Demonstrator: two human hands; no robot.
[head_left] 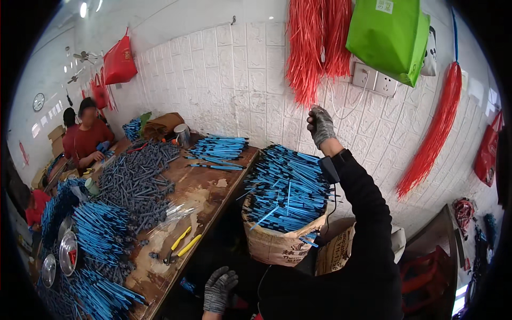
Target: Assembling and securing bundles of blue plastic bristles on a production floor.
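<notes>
My right hand (321,126), in a grey knit glove, is raised against the wall. Its fingers pinch the lower tip of a bundle of thin red strands (306,58) that hangs there. Low beside the table edge, my left hand (220,288), also gloved, lies over my dark clothing with nothing in it; its fingers are loosely stretched. Below my right arm stands a paper sack (277,245) heaped with blue-and-black sticks (285,181). Yellow-handled pliers (181,245) lie on the table near its edge.
On the wooden table (213,184) are a pile of grey plastic parts (136,176), more blue sticks (101,229) and metal bowls (68,252). A green bag (389,37) hangs beside wall sockets (374,79). Another person (85,136) works at the far left. A red stool (426,277) stands at right.
</notes>
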